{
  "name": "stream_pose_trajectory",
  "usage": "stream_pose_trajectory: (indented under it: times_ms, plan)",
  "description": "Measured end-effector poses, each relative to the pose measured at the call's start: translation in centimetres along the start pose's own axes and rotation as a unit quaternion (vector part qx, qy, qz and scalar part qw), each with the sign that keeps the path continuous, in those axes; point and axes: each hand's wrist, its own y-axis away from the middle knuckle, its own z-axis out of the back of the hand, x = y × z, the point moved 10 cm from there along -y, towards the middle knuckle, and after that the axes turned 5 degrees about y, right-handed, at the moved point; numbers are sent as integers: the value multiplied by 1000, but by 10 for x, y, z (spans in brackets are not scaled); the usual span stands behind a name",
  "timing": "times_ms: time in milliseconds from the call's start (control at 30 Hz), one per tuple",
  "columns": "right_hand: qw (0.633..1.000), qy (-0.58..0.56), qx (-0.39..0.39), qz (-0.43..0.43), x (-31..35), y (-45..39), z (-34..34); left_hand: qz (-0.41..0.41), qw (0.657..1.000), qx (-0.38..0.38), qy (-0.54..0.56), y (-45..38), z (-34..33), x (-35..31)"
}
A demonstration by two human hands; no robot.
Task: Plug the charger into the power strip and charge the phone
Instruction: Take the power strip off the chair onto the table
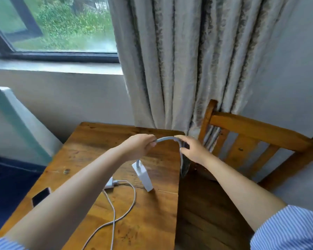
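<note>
A white power strip (143, 175) hangs tilted above the wooden table (90, 141), one end touching the tabletop. Its thick grey cord (165, 138) arches between my hands. My left hand (139, 145) grips the cord above the strip. My right hand (192, 148) holds the cord where it drops over the table's right edge. A small white charger (109, 184) lies on the table, its thin white cable (119, 213) looping toward me. A dark phone (41, 195) lies near the table's left edge, partly hidden by my left forearm.
A wooden chair (242, 141) stands right of the table, against a grey curtain (188, 69). A window (61, 33) and its sill are at the back left. A pale green object (16, 120) stands left of the table.
</note>
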Motion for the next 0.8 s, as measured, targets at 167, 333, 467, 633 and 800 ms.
stream_pose_trajectory:
  times_ms: [167, 333, 467, 633, 800]
  plan:
    - [995, -97, -1, -24, 37, -1, -43, -26, 999, 8, 37, 38, 4, 51]
    - [984, -157, -68, -45, 50, -8, -44, -10, 998, 6, 54, 48, -5, 92]
    - [985, -128, -93, -72, 41, -5, -32, 40, 995, 30, 90, 50, -44, 128]
    - [994, -48, -59, -82, 28, -5, -22, 44, 986, -46, 157, 42, -63, 137]
    - [999, 14, 16, -33, 41, -16, -21, -22, 996, -59, 59, 9, -57, 113]
